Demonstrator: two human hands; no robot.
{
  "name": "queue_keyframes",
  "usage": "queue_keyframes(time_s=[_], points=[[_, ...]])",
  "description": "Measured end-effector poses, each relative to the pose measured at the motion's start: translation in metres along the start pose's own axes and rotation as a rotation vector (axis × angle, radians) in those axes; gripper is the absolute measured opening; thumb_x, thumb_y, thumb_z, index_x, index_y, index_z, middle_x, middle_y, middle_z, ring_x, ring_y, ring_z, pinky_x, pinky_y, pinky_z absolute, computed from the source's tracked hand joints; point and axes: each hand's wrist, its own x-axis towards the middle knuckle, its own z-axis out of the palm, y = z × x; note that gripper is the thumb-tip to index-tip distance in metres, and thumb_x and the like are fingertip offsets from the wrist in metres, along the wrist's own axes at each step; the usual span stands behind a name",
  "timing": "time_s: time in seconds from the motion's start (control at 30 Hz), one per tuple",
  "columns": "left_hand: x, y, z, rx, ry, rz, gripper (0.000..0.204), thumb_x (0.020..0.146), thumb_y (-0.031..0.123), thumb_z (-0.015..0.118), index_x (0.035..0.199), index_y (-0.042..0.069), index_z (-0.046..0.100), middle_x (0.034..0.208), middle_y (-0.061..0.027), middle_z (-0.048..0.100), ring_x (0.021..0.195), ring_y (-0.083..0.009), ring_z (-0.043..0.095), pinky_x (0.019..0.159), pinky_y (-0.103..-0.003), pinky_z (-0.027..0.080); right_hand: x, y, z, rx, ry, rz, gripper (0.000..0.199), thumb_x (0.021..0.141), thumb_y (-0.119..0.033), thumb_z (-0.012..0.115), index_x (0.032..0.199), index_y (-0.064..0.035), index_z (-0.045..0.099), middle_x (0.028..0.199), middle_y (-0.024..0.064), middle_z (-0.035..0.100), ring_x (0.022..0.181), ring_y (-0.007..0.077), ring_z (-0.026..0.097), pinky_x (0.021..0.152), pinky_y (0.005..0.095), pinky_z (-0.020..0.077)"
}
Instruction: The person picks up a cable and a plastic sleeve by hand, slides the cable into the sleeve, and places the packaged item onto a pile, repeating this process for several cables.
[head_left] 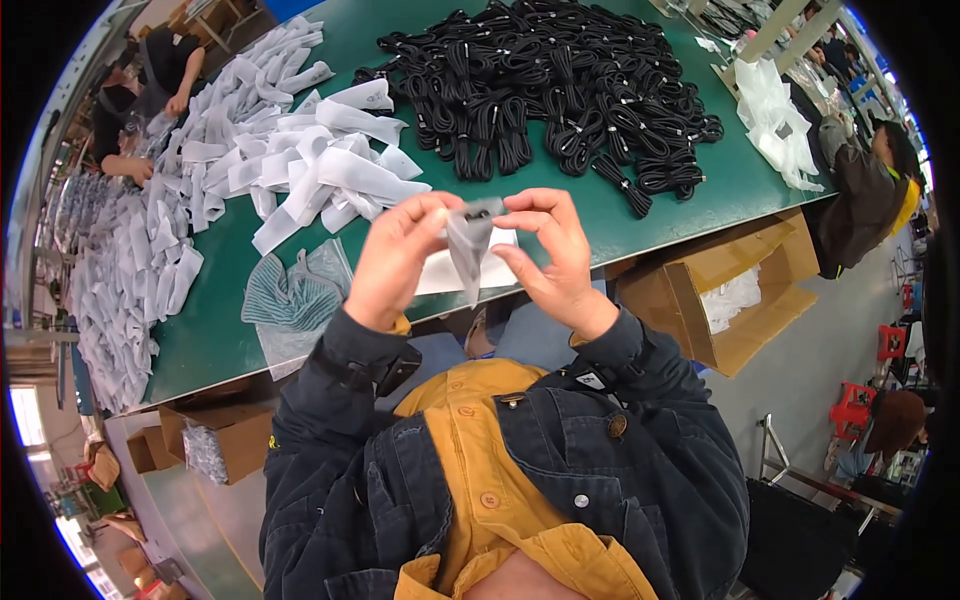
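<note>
Over the table's near edge, my left hand grips a frosted plastic bag by its side, thumb and fingers closed on it. The bag hangs with its narrow end down, and something dark shows at its upper opening. My right hand pinches the bag's upper right edge, its thumb a little lower. Beneath my hands lies a white sheet. Beyond them is a large heap of coiled black cables, and to the left of it a pile of frosted white packets.
On the green table, a teal striped cloth lies on clear plastic. An open cardboard box stands below the edge at right, another box at left. Crumpled plastic sits at far right. Other people work at both sides.
</note>
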Motion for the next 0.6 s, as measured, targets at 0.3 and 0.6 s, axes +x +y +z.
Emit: queue_keyframes(time_s=[0.3,0.6], points=[[0.042,0.087,-0.142,0.748,0.54,0.632,0.039,0.094,0.018,0.063,0.127,-0.002,0.056,0.125,-0.0165,0.059,0.115,-0.0281,0.058,0.101,-0.047,0.046,0.018,0.066,-0.059,-0.575,0.099,0.011,0.02,0.085,-0.006,0.07,0.105,-0.006,0.067,0.107,0.0119,0.059,0.099,0.029,0.059,0.083,0.0356,0.0491],[0.04,0.0,-0.096,1.889,-0.153,0.37,0.065,0.085,0.038,0.071,0.144,0.042,0.045,0.16,-0.0102,0.022,0.15,-0.0371,0.012,0.097,-0.085,0.015,-0.019,0.114,-0.087,-1.08,-0.007,0.158,0.048,0.085,-0.027,0.073,0.129,-0.0134,0.059,0.131,0.015,0.052,0.126,0.0376,0.045,0.099,0.0522,0.0381]])
